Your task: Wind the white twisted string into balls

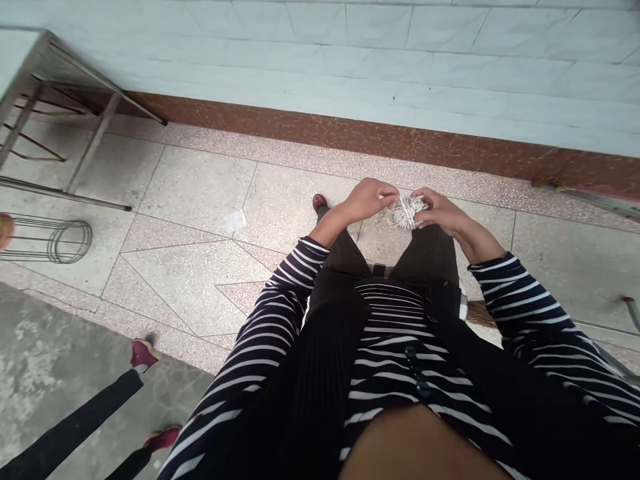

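Note:
A small fluffy bundle of whitish strands [406, 213], perhaps yarn or string, is held up in front of my knees. My right hand [441, 212] curls around its right side, fingers and thumb closed on it. On the other side, the fingertips of my left hand [373, 199] are pinched together on a thin white strand at the bundle's edge. What the strands are made of is too small to make out. Below the hands are my dark trousers [345, 253].
A metal-legged table [100, 137] stands at upper left, with a round wire frame [70, 241] below it. White paper [236, 221] lies on the tiled floor. Another person's legs [80, 417] are at lower left. A tiled wall [350, 73] runs across the top.

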Motion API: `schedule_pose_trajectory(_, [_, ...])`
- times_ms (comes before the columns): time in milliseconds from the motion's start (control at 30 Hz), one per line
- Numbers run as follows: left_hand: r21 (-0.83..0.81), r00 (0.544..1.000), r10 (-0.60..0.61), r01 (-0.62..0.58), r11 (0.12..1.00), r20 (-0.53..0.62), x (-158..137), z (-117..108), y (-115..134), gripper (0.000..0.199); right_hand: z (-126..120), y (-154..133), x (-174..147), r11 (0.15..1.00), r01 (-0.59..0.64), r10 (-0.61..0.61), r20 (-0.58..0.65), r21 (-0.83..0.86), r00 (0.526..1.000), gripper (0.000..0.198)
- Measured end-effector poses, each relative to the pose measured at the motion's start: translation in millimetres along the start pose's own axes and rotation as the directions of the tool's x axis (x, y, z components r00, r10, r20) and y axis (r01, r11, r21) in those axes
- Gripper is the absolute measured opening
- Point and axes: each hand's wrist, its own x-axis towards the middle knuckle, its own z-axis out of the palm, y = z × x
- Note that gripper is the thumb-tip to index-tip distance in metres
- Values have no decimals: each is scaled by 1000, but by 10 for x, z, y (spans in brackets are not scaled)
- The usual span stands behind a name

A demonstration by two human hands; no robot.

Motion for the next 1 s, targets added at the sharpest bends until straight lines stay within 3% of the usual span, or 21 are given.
schedule_pose_trajectory(100, [67, 999, 44, -43, 997, -21, 32, 19, -162, 22, 15, 153, -96, 973, -125, 102, 122, 192, 987, 65])
schedule_pose_trajectory(167, [5, 1000, 27, -27, 1000, -10, 32, 100, -281, 22, 12, 174, -186, 942, -107, 54, 170, 317, 984, 69])
schedule_pose_trajectory(300, [-242, 996, -85, 78, 967, -19, 14, 295, -495, 30, -40, -41, -313, 899, 35, -87, 101, 436, 991, 76])
schedule_pose_trajectory(467, [-563, 973, -228, 210, 800, 40, -112, 465, -592, 46, -89, -347, -348, 885, 128, -155, 24, 449, 988, 81])
schedule_pose_trajectory(567, [-618, 960, -250, 274, 737, 127, -239, 536, -566, 53, -58, -391, -346, 883, 148, -156, -17, 446, 988, 76])
schedule_pose_trajectory(667, [-573, 948, -273, 316, 756, 163, -343, 579, -585, 43, -42, -378, -334, 865, 154, -143, -60, 478, 988, 70])
schedule_pose_trajectory(833, [-581, 919, -391, 297, 758, -41, -432, 566, -778, 38, -125, -340, -290, 716, 253, -215, -138, 651, 967, 56])
schedule_pose_trajectory(1000, [-544, 850, -464, 274, 793, -247, -430, 507, -978, 31, -306, -398, -364, 490, 399, -282, -291, 775, 914, 73])
